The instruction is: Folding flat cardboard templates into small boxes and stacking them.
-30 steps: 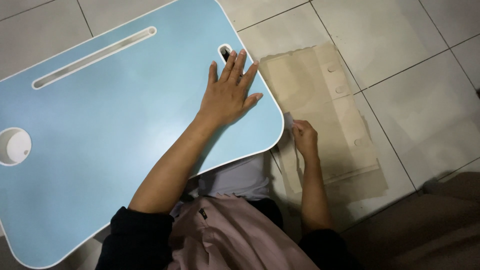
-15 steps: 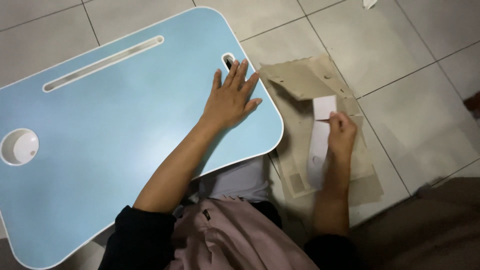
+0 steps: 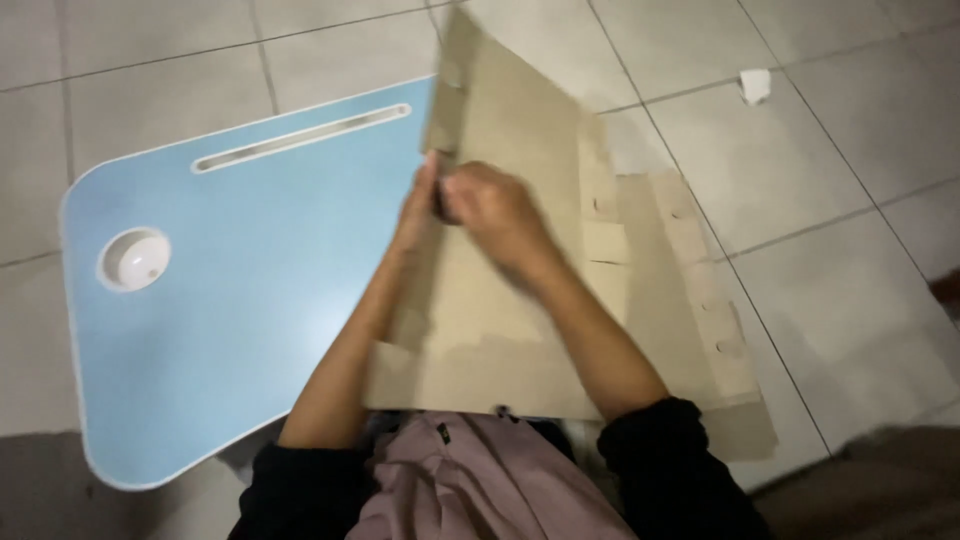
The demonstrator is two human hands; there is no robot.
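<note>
At the far left, a light blue lap desk [image 3: 220, 320] with rounded corners lies over the tiled floor [image 3: 150, 60], and this surface carries a round white cup recess [image 3: 133, 259] near its left edge and a long narrow slot [image 3: 300, 137] running along its far edge. Over the surface's right edge stands a flattened brown cardboard sheet [image 3: 500, 330], tilted up off the floor; its long axis runs from the person's lap away toward the far side, with its narrow upper end pointing away and slightly left and its wide near end resting by the lap. The left hand [image 3: 418, 208] lies against the sheet's left edge, fingers pressed along the cardboard just where it meets the blue surface. Touching it on the right, the right hand [image 3: 492, 212] is closed on the sheet's face, so the two hands are together and both clamped on the cardboard. Further right, more of the flattened cardboard lies flat on the floor, its flaps [image 3: 690, 300] showing small cut tabs and holes. At the far right, well apart from everything else, a small white scrap [image 3: 755, 85] rests on the floor tiles.
</note>
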